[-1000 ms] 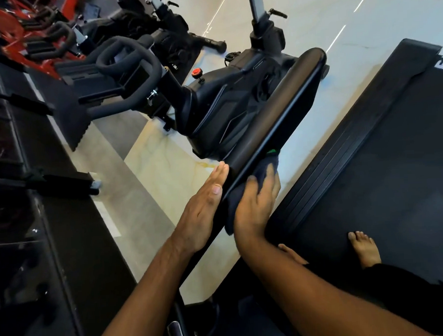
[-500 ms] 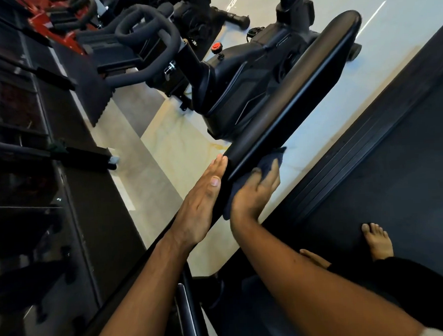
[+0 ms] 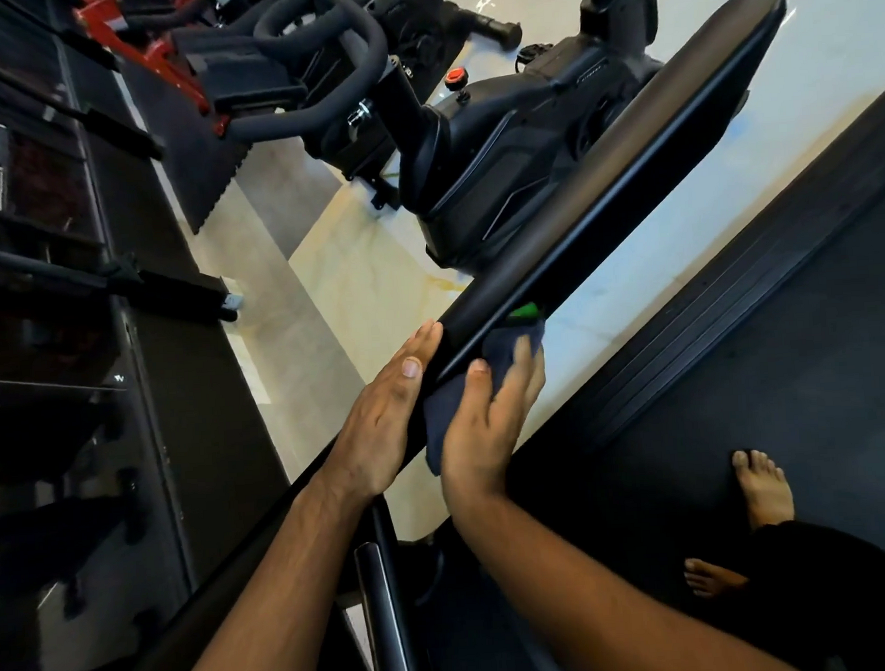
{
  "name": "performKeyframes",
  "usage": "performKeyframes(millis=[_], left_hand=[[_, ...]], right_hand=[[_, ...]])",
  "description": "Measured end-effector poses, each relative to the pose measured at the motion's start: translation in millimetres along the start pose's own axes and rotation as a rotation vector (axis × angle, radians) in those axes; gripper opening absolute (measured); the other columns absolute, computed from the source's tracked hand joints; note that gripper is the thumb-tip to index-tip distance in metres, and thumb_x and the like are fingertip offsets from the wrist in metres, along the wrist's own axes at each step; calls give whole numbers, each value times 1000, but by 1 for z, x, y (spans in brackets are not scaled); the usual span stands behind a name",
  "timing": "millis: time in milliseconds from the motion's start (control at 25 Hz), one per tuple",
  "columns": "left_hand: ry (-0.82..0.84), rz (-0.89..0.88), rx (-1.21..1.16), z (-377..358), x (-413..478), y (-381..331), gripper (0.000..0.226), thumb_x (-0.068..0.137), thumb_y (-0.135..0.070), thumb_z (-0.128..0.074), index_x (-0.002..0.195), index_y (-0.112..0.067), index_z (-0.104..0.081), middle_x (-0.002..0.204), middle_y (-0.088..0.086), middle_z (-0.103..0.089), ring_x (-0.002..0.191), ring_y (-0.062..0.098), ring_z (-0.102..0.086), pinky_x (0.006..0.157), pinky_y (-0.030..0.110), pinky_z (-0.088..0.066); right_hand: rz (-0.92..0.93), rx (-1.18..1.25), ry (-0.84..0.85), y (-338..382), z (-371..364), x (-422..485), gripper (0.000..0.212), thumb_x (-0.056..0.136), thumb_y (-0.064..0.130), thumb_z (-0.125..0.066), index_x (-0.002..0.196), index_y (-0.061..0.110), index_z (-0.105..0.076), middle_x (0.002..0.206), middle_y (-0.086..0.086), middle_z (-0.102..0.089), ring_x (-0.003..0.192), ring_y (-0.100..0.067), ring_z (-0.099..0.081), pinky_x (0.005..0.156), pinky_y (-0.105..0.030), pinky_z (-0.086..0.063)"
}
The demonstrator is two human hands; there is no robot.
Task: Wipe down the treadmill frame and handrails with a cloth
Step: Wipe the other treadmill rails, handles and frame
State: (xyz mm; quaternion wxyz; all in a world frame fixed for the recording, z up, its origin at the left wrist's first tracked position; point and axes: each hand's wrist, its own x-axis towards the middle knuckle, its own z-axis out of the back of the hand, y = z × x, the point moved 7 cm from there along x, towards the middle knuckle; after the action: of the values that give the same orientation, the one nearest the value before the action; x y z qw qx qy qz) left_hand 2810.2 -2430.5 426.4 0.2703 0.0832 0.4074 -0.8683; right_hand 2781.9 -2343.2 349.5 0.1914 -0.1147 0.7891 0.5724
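The dark blue cloth (image 3: 502, 345) lies under the right hand (image 3: 486, 435), flattened against the inner, lower face of the treadmill handrail (image 3: 626, 171), with a corner showing past the fingertips and a tail hanging below the heel of the palm. The right fingers (image 3: 526, 361) are straight, slightly spread and blurred, which suggests they are mid-stroke. Half a second ago the cloth covered the small green tab (image 3: 523, 310); now the tab shows again just beyond the fingertips, as it did a second ago. That points to short back-and-forth rubbing on one patch, not a long pass, so most of the rail ahead of the fingers probably still needs wiping. The left hand (image 3: 383, 420) has kept its place on the opposite, outer face of the rail, fingers straight and pressed together, thumb alongside, bracing it. Beyond the fingertips stands a black exercise bike (image 3: 497, 153); behind the right wrist is the treadmill belt (image 3: 791, 368).
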Motion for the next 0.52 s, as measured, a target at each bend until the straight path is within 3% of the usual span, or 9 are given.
performKeyframes(millis=[80, 200, 240, 320, 400, 520], left_hand=[[-13, 23, -17, 3, -7, 7, 52, 97, -56, -19, 144, -38, -32, 157, -15, -28, 145, -2, -19, 123, 39, -15], [-13, 57, 14, 10, -22, 14, 61, 97, -57, -18, 150, -29, -32, 157, -18, -27, 145, -5, -17, 123, 38, -14], [-21, 57, 5, 12, -26, 18, 61, 97, -57, -19, 149, -29, -33, 157, -18, -28, 145, -5, -18, 123, 38, -14], [-35, 55, -18, 16, -32, 28, 54, 97, -57, -21, 146, -36, -34, 156, -17, -30, 145, -3, -20, 123, 39, -15], [-60, 76, -46, 20, -37, 37, 50, 98, -56, -22, 143, -39, -36, 155, -16, -32, 145, -2, -21, 122, 40, -16], [-78, 89, -81, 22, -42, 44, 52, 98, -55, -22, 144, -37, -38, 155, -17, -32, 145, -1, -21, 122, 41, -16]], right_hand=[[190, -38, 12, 3, -5, -1, 52, 100, 26, -46, 151, 17, -41, 161, 1, -26, 150, -18, -28, 121, -29, -26], [-317, -8, -97, -53, -8, 20, 51, 104, 22, -41, 153, 12, -36, 158, -9, -33, 147, -27, -33, 119, -29, -25], [-303, -1, -97, -49, -5, 14, 52, 104, 23, -42, 154, 12, -35, 159, -7, -31, 148, -24, -31, 118, -26, -24], [26, -25, -34, -10, -6, -15, 54, 102, 29, -43, 153, 16, -36, 161, 2, -23, 150, -15, -26, 119, -24, -24], [144, -57, -22, -5, -14, -21, 53, 101, 29, -42, 152, 17, -37, 160, -1, -25, 149, -15, -27, 119, -28, -27], [-332, -30, -90, -49, -15, -17, 51, 104, 24, -40, 154, 16, -34, 159, -7, -29, 147, -21, -31, 116, -27, -28]])
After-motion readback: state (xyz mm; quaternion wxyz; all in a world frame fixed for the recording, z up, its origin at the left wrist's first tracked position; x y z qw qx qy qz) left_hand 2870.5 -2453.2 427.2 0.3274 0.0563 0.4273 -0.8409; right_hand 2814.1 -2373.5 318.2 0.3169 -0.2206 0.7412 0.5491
